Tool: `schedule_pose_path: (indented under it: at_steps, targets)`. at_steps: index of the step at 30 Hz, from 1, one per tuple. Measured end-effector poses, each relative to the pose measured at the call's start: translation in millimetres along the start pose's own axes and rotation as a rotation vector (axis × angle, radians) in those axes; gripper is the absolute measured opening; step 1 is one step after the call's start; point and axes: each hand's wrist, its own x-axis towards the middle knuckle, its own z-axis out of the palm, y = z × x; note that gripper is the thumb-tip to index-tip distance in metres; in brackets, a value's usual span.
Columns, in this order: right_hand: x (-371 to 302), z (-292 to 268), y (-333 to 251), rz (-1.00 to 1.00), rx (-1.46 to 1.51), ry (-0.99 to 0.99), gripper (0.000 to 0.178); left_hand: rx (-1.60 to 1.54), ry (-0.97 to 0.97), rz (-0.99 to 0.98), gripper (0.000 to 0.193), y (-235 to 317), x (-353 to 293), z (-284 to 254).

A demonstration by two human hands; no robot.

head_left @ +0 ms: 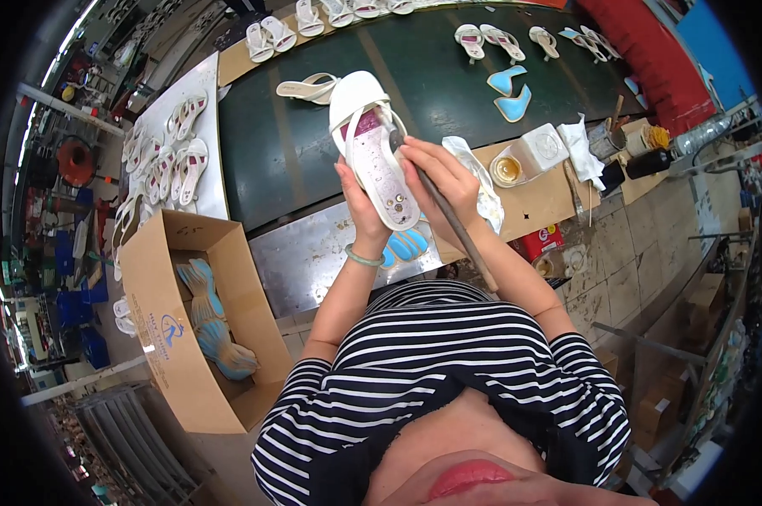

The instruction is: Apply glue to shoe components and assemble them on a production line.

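Note:
My left hand (365,211) is closed around the side of a white sandal (383,181), held up over the near edge of the dark green belt. Its insole faces me, with a magenta patch under the straps and several small round metal-coloured spots at the heel end. In my right hand (442,179) is a long wooden-handled brush (457,226), slanting down toward my body. The brush's dark tip is at the sandal's right edge, by the straps. Beneath my hands, blue insole pieces (405,245) lie on a metal tabletop.
Finished-looking sandals (278,34) line the belt's far edge, and more (191,169) stand on the left table. An open carton (174,316) with blue pieces is at my left. To the right are a glue jar (506,171), a plastic container (543,148) and two blue pieces (513,104).

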Motion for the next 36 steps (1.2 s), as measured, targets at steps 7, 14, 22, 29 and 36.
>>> schedule_pose_path:
  at_steps: [7,14,22,29,36]
  targets:
    - [4,4,6,0.001,0.017,-0.002,0.019,0.010,0.016,0.009,0.058,2,-1,0]
    - [9,1,0,0.115,0.101,-0.046,0.016,-0.013,-0.023,-0.007,0.058,8,-1,3]
    - [10,5,2,0.078,0.133,-0.063,0.016,-0.068,-0.008,-0.045,0.061,13,-4,7]
    - [13,5,4,0.073,0.154,-0.095,0.017,-0.086,-0.033,-0.055,0.061,14,-2,8]
    - [17,5,4,0.033,0.160,-0.137,0.017,-0.085,-0.037,-0.079,0.060,13,-2,5]
